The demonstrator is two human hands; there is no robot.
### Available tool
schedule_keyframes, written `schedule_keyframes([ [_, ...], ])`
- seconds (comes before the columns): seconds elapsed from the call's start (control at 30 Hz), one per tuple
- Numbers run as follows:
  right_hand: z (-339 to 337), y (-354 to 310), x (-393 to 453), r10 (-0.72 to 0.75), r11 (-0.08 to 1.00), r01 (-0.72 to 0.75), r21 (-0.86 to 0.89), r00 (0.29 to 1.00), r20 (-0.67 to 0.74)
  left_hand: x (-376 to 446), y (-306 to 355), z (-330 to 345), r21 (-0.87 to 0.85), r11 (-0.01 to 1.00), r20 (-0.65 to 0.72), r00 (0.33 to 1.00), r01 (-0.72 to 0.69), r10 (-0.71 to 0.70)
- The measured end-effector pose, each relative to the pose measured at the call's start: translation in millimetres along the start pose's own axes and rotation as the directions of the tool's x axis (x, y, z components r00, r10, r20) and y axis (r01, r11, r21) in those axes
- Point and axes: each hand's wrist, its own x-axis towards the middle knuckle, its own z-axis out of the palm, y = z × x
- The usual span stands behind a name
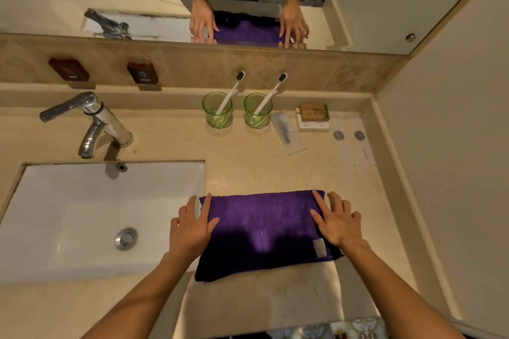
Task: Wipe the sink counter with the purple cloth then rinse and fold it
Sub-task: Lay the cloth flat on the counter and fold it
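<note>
The purple cloth (261,231) lies flat as a folded rectangle on the beige counter (248,168), just right of the white sink (82,215). A white label shows near its right front corner. My left hand (190,228) rests flat on the cloth's left edge, fingers straight, partly over the sink's rim. My right hand (337,220) rests flat on the cloth's right edge, fingers spread and straight. Neither hand grips the cloth.
A chrome tap (93,121) stands behind the sink. Two green glasses (217,113) (257,113) with toothbrushes, a wrapped comb (286,132), small boxes (314,117) and sachets sit at the back right. A mirror (165,8) spans the back; a wall closes the right.
</note>
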Motion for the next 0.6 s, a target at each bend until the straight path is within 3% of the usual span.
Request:
schedule_keyframes([
  [0.13, -13.2, 2.6, 7.7, 0.005, 0.999, -0.007, 0.043, 0.998, 0.057, -3.0, -10.6, -1.1, -0.331, 0.942, 0.057, 0.998, 0.051, -0.033],
  [0.2, -22.7, -9.8, 12.1, -0.008, 0.996, 0.009, 0.088, 1.0, -0.01, -9.3, -14.0, 0.0, -0.481, 0.871, 0.023, 0.995, 0.099, -0.1],
  [0.3, -33.6, -48.2, 13.9, -0.184, 0.978, 0.191, 0.082, 0.979, -0.091, -27.4, -23.4, 8.8, -0.557, 0.82, -0.044, 0.982, 0.129, -0.184],
  [0.4, -40.3, -105.1, 13.6, -0.48, 0.869, 0.476, 0.133, 0.877, -0.004, -50.1, -38.5, 35.3, -0.57, 0.818, -0.164, 0.965, 0.076, -0.203],
  [0.5, -46.2, -164.7, 19.5, -0.656, 0.752, 0.65, 0.108, 0.755, 0.025, -72.3, -36.2, 43.4, -0.545, 0.824, -0.097, 0.965, 0.155, -0.245],
  [0.6, -51.4, -223.4, 28.0, -0.767, 0.635, 0.771, -0.05, 0.637, 0.078, -82.9, -27.6, 45.6, -0.459, 0.869, -0.061, 0.97, 0.183, -0.236],
])
